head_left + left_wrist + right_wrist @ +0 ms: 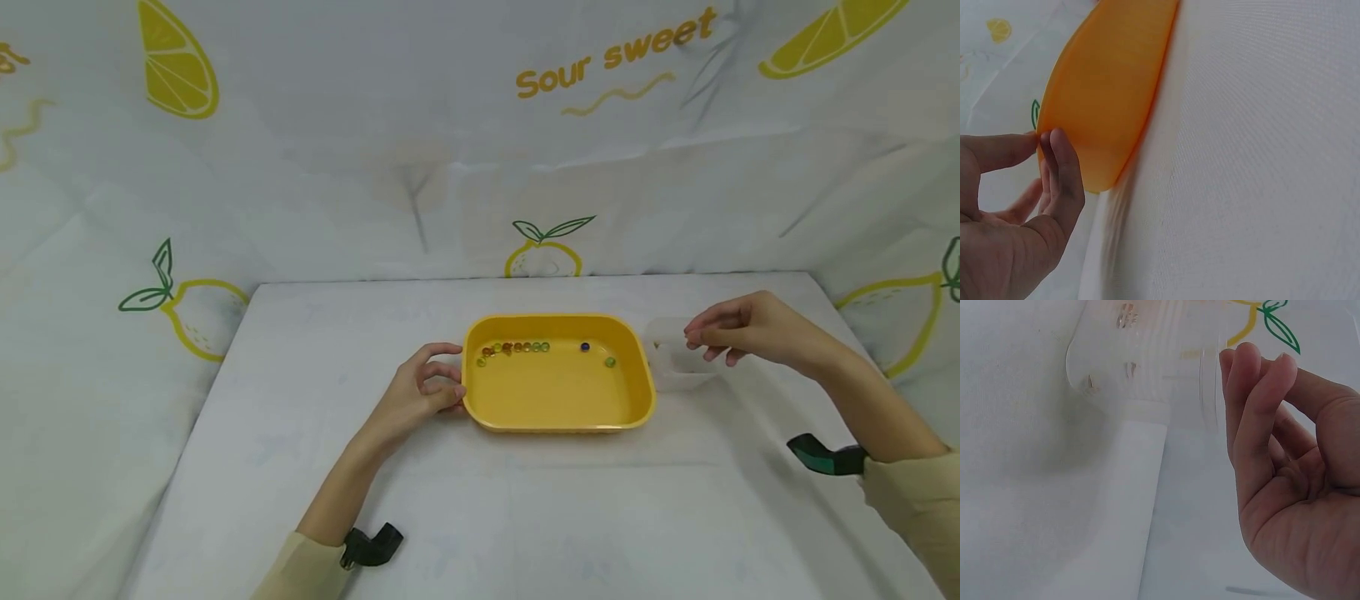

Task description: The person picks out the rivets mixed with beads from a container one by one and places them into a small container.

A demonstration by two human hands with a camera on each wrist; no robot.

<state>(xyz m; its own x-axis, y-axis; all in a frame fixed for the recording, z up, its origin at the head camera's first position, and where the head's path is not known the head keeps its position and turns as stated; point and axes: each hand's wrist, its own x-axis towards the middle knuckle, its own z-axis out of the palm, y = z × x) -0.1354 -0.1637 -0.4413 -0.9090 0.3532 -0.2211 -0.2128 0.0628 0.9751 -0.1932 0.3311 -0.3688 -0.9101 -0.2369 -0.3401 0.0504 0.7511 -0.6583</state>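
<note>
A yellow tray (555, 412) sits on the white table, with several orange, yellow and green glass marbles (517, 347) near its far left side. A dark blue marble (585, 347) and a green marble (610, 362) lie farther right in it. My left hand (420, 385) touches the tray's left rim, its index fingertip and thumb apart along the edge. Over the clear plastic container (678, 382), right of the tray, hovers my right hand (757, 332), thumb and fingertips close together. Whether something small is between those tips I cannot tell. A few marbles (1127, 315) show through the container's wall.
White table surface (465, 517) extends in front of the tray and to its left. Behind the table hangs a white cloth (337, 192) printed with lemons. Dark wrist cameras (371, 546) are strapped at both sleeves.
</note>
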